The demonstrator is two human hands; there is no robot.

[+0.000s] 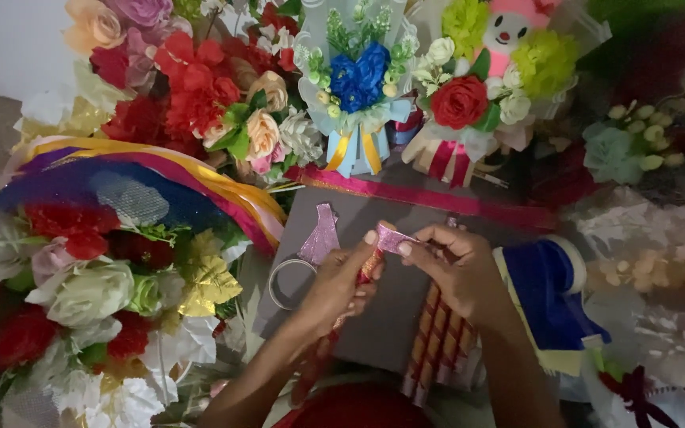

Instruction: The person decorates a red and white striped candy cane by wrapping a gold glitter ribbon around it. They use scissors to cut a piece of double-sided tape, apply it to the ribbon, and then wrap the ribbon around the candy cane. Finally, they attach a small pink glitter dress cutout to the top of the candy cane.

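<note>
My left hand (333, 287) grips a thin red-and-gold wrapped stick (369, 268) over a grey board (382, 317). My right hand (457, 269) pinches a shiny pink glitter strip (392, 235) at the stick's top end; the left thumb touches the strip too. Under my right wrist lie several similar wrapped sticks (436, 341), side by side. A pink glitter cut-out shape (320, 235) lies on the board left of my hands. A clear tape ring (288, 284) sits at the board's left edge.
Artificial flower bouquets surround the board: a large mixed one (89, 277) at left, red and peach ones (200, 87) behind, a blue-centred one (358, 79) and a red rose one (460, 101). A pink ribbon (430, 198) runs along the board's far edge. Blue fabric (549, 293) lies at right.
</note>
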